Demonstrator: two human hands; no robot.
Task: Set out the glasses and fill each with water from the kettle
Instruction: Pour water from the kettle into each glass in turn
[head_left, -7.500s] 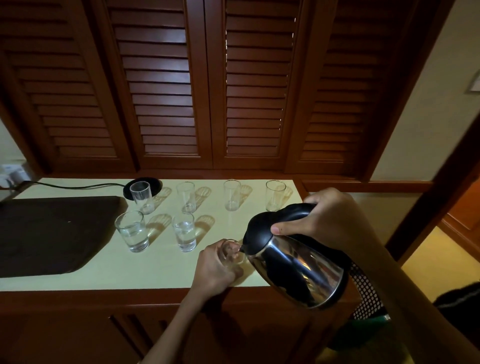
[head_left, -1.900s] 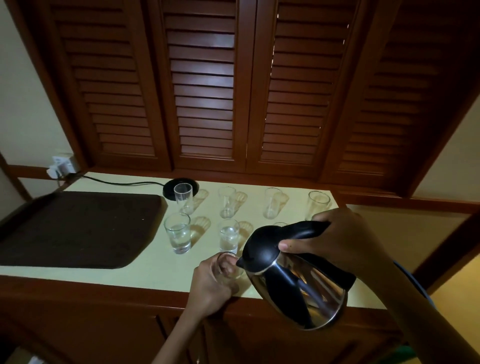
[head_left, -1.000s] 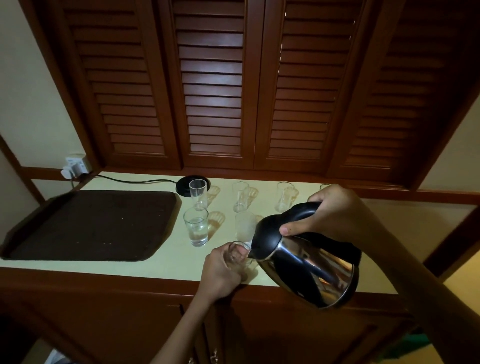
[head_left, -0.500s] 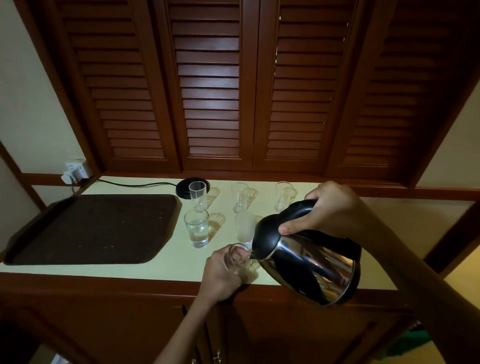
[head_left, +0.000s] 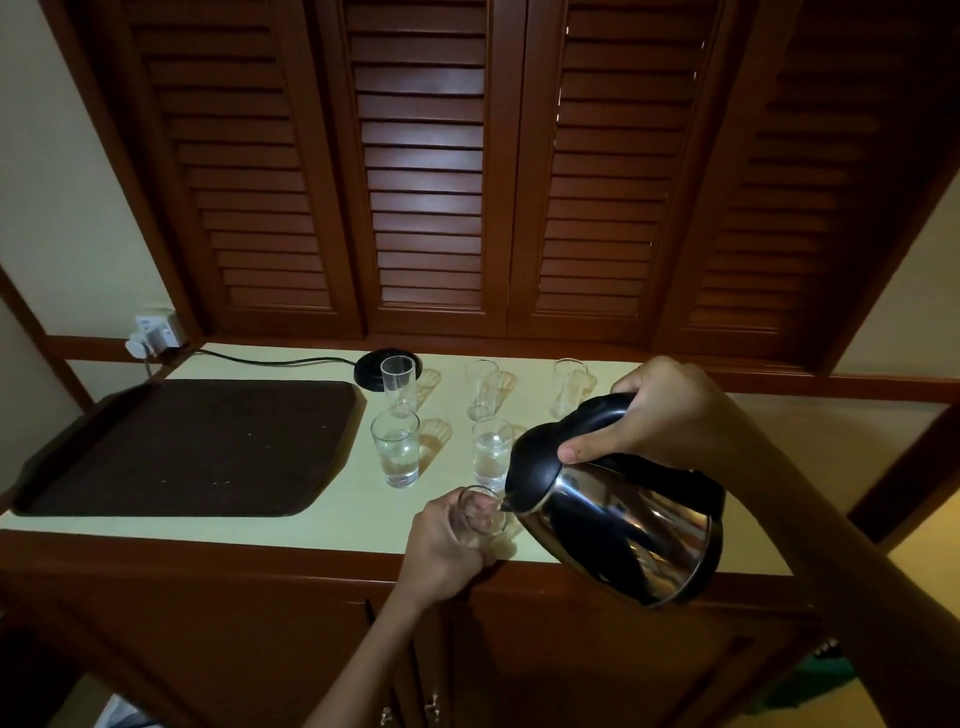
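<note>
Two hands are busy at the tabletop (head_left: 337, 525). My left hand (head_left: 441, 545) has its grip wrapped around a glass (head_left: 480, 514) near the front edge. My right hand (head_left: 670, 410) has its grip closed on the black handle of the kettle (head_left: 618, 514), tilted with its spout at the glass's rim. Five other glasses (head_left: 396, 449) stand behind, beside a dark tray (head_left: 197, 447).

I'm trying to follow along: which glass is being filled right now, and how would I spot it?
Start at the pale countertop below the louvred doors. At its near edge, the left hand wraps one glass, with the kettle spout at its rim. It is the only glass being held; the others stand untouched further back.
</note>
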